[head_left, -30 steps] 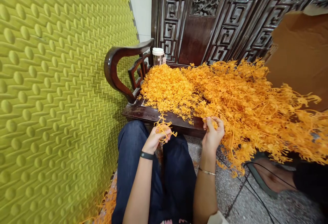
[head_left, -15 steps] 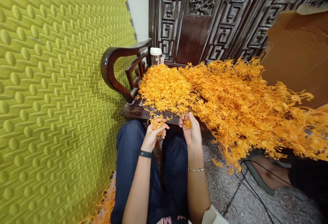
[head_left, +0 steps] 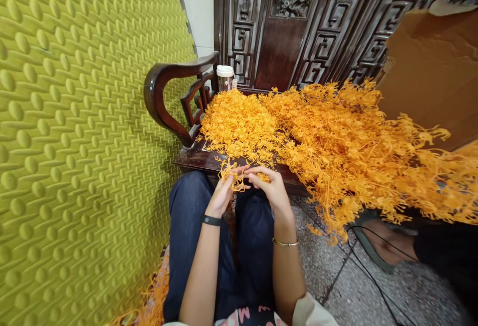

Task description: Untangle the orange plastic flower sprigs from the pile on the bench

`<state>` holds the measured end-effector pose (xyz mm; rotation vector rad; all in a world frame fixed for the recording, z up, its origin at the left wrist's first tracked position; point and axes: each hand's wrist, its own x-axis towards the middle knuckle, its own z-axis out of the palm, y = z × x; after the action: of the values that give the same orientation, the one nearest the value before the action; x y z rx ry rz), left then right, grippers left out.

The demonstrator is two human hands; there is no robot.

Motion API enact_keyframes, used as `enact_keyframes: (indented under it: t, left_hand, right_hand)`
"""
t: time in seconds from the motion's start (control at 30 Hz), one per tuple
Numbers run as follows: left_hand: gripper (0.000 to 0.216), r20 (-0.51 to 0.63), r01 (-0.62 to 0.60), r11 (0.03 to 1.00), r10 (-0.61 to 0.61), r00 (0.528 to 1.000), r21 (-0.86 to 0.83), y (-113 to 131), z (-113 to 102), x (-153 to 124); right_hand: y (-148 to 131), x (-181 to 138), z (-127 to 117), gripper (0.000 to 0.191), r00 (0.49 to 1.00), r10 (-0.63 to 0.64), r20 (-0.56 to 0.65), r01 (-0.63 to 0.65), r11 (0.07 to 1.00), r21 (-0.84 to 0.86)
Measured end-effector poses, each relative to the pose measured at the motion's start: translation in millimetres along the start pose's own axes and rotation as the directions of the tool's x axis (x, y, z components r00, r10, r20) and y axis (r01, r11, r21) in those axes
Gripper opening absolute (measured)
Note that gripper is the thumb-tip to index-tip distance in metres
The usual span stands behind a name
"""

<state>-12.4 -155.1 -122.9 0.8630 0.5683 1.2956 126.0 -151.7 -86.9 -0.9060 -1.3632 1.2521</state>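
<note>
My left hand [head_left: 223, 194] is closed on an orange branched plastic stem [head_left: 232, 174], whose thin curled arms stick out past the fingers. My right hand [head_left: 272, 184] has its thumb and forefinger pinched at the stem's right side, almost touching the left fingertips. Small orange plastic pieces [head_left: 263, 177] show inside the right hand's curled fingers. Both hands are above my knees, just in front of the wooden bench [head_left: 197, 159]. Beyond them on the bench lies a heap of small loose orange pieces [head_left: 239, 122]. To its right spreads a larger pile of orange branched stems [head_left: 343, 137].
A white-lidded cup [head_left: 225, 78] stands in the bench's back left corner beside the curved armrest [head_left: 153, 87]. A yellow-green textured panel [head_left: 93, 117] rises at left. Cardboard [head_left: 433, 62] leans at right. Another person's foot [head_left: 384, 241] and black cables [head_left: 373, 278] are on the floor.
My right hand has moved left and turned palm-down, bringing its fingertips to the stem in my left hand. The left hand has stayed nearly in place. The view has shifted slightly.
</note>
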Motion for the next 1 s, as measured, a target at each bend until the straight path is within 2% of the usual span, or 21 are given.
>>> enact_keyframes:
  t: [0.07, 0.2, 0.33, 0.5, 0.6, 0.7, 0.77, 0.9, 1.0]
  left_hand:
    - [0.035, -0.018, 0.017, 1.0, -0.017, 1.0, -0.006, 0, 0, -1]
    - [0.037, -0.071, 0.032, 0.999, -0.03, 0.997, 0.038, -1, -2, -1]
    - [0.038, -0.12, 0.045, 0.99, -0.028, 0.992, 0.136, -4, -5, 2]
    - [0.039, -0.239, 0.029, 0.97, 0.03, 0.971, 0.241, -10, -4, 7]
    - [0.038, -0.254, 0.0, 0.963, 0.071, 0.965, 0.269, -15, -4, 9]
    - [0.034, -0.258, -0.033, 0.969, 0.098, 0.961, 0.247, -17, -4, 9]
    - [0.033, -0.246, -0.05, 0.974, 0.105, 0.963, 0.219, -16, -3, 9]
    - [0.029, -0.22, -0.106, 0.979, 0.144, 0.965, 0.177, -13, -1, 7]
    - [0.024, -0.284, -0.176, 0.977, 0.204, 0.937, 0.122, -13, 0, 7]
  right_hand:
    - [3, 1, 6, 0.019, 0.999, -0.007, 0.046, 0.014, 0.987, -0.159]
    - [11, 4, 16, 0.023, 0.994, -0.11, 0.003, 0.101, 0.903, -0.417]
    - [13, 5, 20, 0.01, 0.984, -0.176, 0.02, 0.16, 0.833, -0.53]
    - [9, 3, 18, 0.009, 0.963, -0.243, -0.116, 0.158, 0.859, -0.487]
    - [11, 3, 14, 0.01, 0.974, -0.176, -0.144, 0.114, 0.927, -0.356]
    - [15, 5, 12, 0.012, 0.99, -0.072, -0.119, 0.047, 0.979, -0.199]
    - [17, 7, 11, 0.015, 0.994, -0.044, -0.102, 0.027, 0.986, -0.162]
    - [19, 7, 14, 0.015, 0.999, -0.033, -0.001, 0.031, 0.963, -0.267]
    - [18, 6, 20, 0.02, 0.997, -0.025, 0.075, 0.05, 0.935, -0.351]
